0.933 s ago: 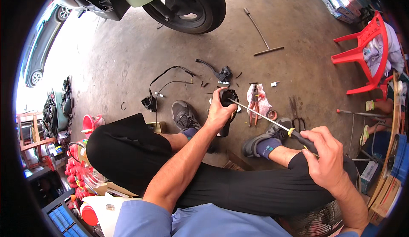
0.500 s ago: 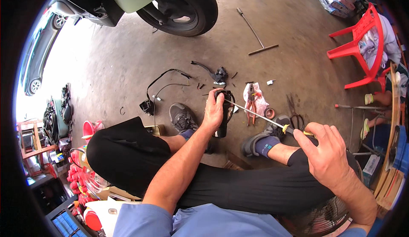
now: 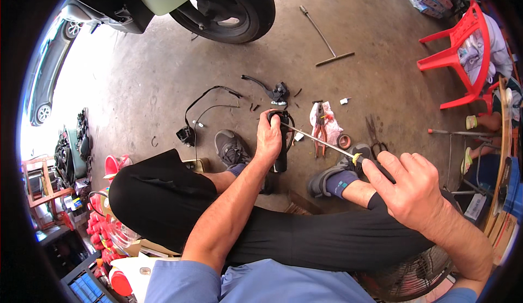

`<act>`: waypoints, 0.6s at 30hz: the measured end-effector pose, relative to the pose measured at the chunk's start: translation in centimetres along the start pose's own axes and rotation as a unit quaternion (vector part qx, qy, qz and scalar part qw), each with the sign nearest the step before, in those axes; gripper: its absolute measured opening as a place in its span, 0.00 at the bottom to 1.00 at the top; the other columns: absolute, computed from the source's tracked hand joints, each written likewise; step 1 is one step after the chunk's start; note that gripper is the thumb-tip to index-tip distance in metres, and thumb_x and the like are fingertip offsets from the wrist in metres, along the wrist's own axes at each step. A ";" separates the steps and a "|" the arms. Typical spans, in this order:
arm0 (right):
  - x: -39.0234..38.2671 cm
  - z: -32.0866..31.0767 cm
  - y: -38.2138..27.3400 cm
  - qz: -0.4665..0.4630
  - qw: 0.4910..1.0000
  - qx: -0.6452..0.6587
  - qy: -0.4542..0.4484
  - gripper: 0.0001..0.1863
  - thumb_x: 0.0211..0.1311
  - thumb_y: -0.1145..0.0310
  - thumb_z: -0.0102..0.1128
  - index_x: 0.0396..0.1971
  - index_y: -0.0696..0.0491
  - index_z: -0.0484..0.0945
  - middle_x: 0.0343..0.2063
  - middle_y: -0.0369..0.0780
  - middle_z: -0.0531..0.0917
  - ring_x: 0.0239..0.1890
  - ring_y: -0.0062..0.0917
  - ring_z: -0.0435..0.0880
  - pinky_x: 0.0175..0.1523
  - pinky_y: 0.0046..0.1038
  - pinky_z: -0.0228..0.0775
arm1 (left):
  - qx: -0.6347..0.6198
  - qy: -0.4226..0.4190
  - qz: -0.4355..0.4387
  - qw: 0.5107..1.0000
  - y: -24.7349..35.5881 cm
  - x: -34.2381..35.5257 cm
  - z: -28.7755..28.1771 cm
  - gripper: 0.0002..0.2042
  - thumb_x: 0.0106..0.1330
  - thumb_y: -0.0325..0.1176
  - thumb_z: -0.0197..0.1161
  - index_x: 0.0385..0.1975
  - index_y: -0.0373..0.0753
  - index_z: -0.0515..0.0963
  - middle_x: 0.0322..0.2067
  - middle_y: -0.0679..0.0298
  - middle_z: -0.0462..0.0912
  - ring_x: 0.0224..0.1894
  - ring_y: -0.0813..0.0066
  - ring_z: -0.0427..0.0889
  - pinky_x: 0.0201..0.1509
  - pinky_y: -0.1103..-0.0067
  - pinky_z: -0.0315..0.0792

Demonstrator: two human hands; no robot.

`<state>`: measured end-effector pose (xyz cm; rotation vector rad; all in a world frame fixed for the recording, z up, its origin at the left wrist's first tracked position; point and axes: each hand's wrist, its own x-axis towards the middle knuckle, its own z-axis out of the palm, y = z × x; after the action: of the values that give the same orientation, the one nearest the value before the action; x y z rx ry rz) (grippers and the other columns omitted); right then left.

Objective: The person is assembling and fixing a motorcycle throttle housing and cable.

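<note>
Between my feet, my left hand [image 3: 268, 140] is closed around a black tubular part [image 3: 281, 161] that looks like a handlebar grip with a switch housing; a thin black cable loops along its right side. My right hand [image 3: 409, 187] is wrapped around the dark handle of a long screwdriver [image 3: 320, 140] with yellow near the base of its shaft. The shaft slants up to the left and its tip meets the top of the black part beside my left thumb; the exact contact point is too small to tell.
On the floor lie a brake lever assembly [image 3: 279, 92], a wired black switch [image 3: 186, 135], pliers [image 3: 320, 131] on a pink-and-white cloth [image 3: 330, 122], a tape roll [image 3: 344, 141], scissors [image 3: 375, 139] and a T-handle wrench [image 3: 327, 44]. A scooter wheel [image 3: 239, 14] stands ahead, a red chair [image 3: 457, 47] right.
My right hand has turned around the screwdriver handle, its fingers now more curled and the knuckles facing up. The left hand and the black part have stayed nearly in place.
</note>
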<state>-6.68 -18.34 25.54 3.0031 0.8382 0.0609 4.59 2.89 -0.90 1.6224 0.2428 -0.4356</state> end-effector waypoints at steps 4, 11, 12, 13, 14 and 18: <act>0.2 0.1 0.1 0.003 1.000 0.020 -0.004 0.23 0.44 0.62 0.71 0.42 0.56 0.81 0.35 0.40 0.80 0.23 0.27 0.72 0.27 0.29 0.66 | 0.034 0.019 0.052 0.998 -0.6 0.1 -0.1 0.15 0.75 0.35 0.49 0.53 0.32 0.70 0.37 0.56 0.78 0.35 0.70 0.80 0.40 0.73 0.77; 0.2 0.6 0.3 0.030 0.998 0.058 0.010 0.23 0.43 0.62 0.72 0.41 0.58 0.82 0.35 0.41 0.80 0.23 0.28 0.76 0.28 0.30 0.70 | 0.088 0.033 0.089 0.992 -2.6 1.2 -0.6 0.16 0.74 0.37 0.50 0.53 0.31 0.70 0.38 0.56 0.79 0.37 0.69 0.79 0.43 0.72 0.76; 0.2 0.6 0.2 0.050 0.996 0.077 0.009 0.23 0.42 0.62 0.73 0.40 0.58 0.82 0.35 0.42 0.80 0.23 0.29 0.77 0.28 0.30 0.71 | 0.096 0.035 0.090 0.991 -2.6 1.2 -0.6 0.16 0.75 0.37 0.50 0.53 0.31 0.70 0.37 0.56 0.79 0.36 0.69 0.79 0.42 0.72 0.76; 0.2 0.6 0.2 0.069 0.993 0.097 0.009 0.23 0.42 0.62 0.73 0.40 0.58 0.82 0.34 0.42 0.80 0.23 0.30 0.78 0.29 0.30 0.71 | 0.103 0.037 0.091 0.990 -2.7 1.2 -0.6 0.16 0.75 0.37 0.50 0.53 0.31 0.70 0.37 0.56 0.79 0.35 0.69 0.80 0.41 0.73 0.76; 0.1 0.7 0.2 0.069 0.993 0.097 0.009 0.23 0.42 0.62 0.73 0.40 0.58 0.82 0.34 0.42 0.80 0.23 0.30 0.78 0.29 0.30 0.71 | 0.103 0.037 0.091 0.990 -2.3 0.9 -0.5 0.16 0.75 0.37 0.50 0.53 0.31 0.70 0.37 0.56 0.79 0.35 0.69 0.80 0.41 0.73 0.76; 0.1 0.8 0.2 0.085 0.988 0.129 0.022 0.23 0.42 0.63 0.74 0.40 0.59 0.81 0.33 0.42 0.79 0.23 0.32 0.80 0.29 0.32 0.72 | 0.030 0.021 0.051 0.998 -0.7 0.0 -0.2 0.15 0.76 0.36 0.49 0.52 0.31 0.70 0.37 0.56 0.79 0.34 0.69 0.81 0.38 0.74 0.77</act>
<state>-6.48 -18.48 24.77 3.3220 0.6358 0.0234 4.37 3.14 -1.49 1.6958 0.1779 -0.3334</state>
